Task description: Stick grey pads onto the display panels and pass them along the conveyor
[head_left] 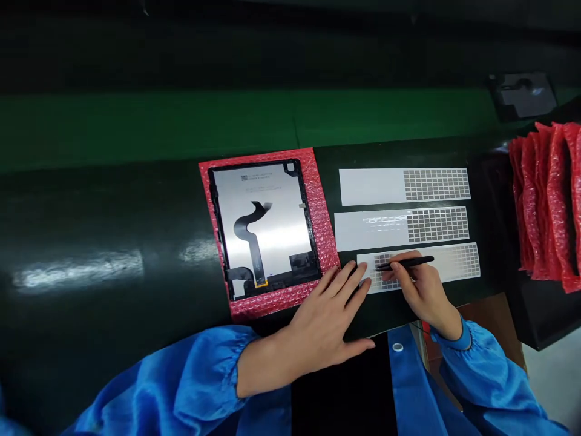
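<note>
Pinched in my right hand [422, 287] is a pair of black tweezers [411, 262], its tip down at the small grey stickers of the nearest white label sheet [436, 263]. My left hand [329, 315] lies flat with fingers spread, the fingertips at that sheet's left end. Left of the hands, a tablet screen panel [281, 230] rests back side up on a pink bubble-wrap bag [324, 212]. A dark flex cable [255, 251] curves over its silvery back. Whether a sticker is on the tweezer tip is too small to tell.
Two more label sheets, a middle one [372, 231] and a far one [372, 186], lie beyond the nearest. At the right, several pink bubble-wrap bags [556, 206] stand in a dark bin [535, 315]. Another dark panel [526, 97] lies at the back right.
</note>
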`<act>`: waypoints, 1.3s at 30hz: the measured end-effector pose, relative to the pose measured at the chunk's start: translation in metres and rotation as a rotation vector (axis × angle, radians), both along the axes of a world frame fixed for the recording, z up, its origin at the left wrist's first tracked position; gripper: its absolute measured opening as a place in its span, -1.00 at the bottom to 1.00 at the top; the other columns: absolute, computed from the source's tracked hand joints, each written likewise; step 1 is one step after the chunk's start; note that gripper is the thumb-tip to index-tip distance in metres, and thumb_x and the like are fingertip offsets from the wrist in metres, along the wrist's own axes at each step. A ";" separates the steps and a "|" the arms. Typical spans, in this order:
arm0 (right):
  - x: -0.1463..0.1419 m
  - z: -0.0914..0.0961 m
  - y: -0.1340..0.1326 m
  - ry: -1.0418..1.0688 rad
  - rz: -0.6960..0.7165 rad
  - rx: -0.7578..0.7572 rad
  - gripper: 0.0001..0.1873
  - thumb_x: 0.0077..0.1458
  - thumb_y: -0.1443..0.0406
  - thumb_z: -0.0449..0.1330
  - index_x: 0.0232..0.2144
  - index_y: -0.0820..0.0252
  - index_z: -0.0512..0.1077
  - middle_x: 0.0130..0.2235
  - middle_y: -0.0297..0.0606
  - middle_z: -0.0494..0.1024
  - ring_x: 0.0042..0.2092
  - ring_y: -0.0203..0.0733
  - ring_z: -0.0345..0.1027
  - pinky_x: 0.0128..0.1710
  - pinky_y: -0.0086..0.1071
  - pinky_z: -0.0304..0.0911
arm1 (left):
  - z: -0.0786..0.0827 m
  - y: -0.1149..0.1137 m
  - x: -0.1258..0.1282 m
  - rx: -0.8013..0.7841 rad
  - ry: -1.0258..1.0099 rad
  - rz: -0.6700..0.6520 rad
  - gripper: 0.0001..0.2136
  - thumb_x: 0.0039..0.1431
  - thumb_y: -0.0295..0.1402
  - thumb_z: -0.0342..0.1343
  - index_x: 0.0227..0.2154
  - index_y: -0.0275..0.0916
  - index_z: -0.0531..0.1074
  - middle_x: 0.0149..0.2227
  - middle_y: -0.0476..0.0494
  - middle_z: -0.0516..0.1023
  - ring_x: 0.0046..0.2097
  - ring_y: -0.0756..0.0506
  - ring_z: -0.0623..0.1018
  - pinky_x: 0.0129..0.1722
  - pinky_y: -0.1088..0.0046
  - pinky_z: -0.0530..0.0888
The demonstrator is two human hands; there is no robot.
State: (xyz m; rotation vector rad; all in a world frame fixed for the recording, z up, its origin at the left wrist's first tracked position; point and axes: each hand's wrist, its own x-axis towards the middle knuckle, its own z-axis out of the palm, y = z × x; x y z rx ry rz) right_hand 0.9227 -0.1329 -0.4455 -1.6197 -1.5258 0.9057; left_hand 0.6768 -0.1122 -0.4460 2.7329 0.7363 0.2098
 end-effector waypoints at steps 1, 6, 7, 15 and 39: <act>0.000 -0.001 0.000 -0.004 0.008 0.005 -0.76 0.47 0.07 0.16 -0.14 0.05 0.51 -0.16 -0.18 0.70 -0.26 -0.02 0.68 -0.21 -0.14 0.60 | -0.003 -0.001 0.000 0.005 0.018 0.003 -0.11 0.32 0.25 0.04 0.41 -0.45 0.26 0.50 -0.50 0.15 0.48 -0.50 0.21 0.40 -0.13 0.27; -0.001 -0.002 -0.001 -0.019 0.034 0.019 -0.74 0.48 0.07 0.14 -0.13 0.06 0.51 -0.16 -0.19 0.67 -0.26 -0.05 0.67 -0.23 -0.17 0.60 | -0.004 0.000 0.000 0.048 0.055 0.002 -0.10 0.31 0.25 0.05 0.41 -0.45 0.26 0.52 -0.50 0.10 0.48 -0.49 0.20 0.41 -0.11 0.22; -0.001 -0.002 -0.001 -0.016 0.035 0.020 -0.75 0.48 0.07 0.14 -0.12 0.06 0.50 -0.17 -0.19 0.67 -0.26 -0.05 0.67 -0.23 -0.17 0.60 | -0.003 0.000 0.000 0.057 0.059 0.000 -0.10 0.30 0.24 0.06 0.41 -0.45 0.26 0.52 -0.50 0.10 0.48 -0.49 0.21 0.41 -0.11 0.22; -0.002 -0.002 -0.001 -0.068 0.058 0.027 -0.76 0.49 0.09 0.12 -0.05 0.09 0.47 -0.12 -0.16 0.69 -0.23 -0.07 0.67 -0.20 -0.20 0.59 | -0.003 0.001 0.000 0.049 0.067 -0.003 -0.15 0.32 0.21 0.07 0.40 -0.43 0.27 0.51 -0.48 0.13 0.47 -0.49 0.22 0.40 -0.11 0.22; -0.097 0.039 0.089 0.382 0.032 0.086 -0.76 0.41 0.10 0.27 -0.18 0.14 0.46 -0.41 -0.30 0.70 -0.43 -0.16 0.67 -0.37 -0.30 0.63 | 0.038 0.050 -0.069 0.103 0.154 0.240 -0.29 0.35 0.15 0.06 0.19 -0.46 0.46 -0.33 -0.29 0.68 -0.27 -0.30 0.69 0.11 -0.01 0.49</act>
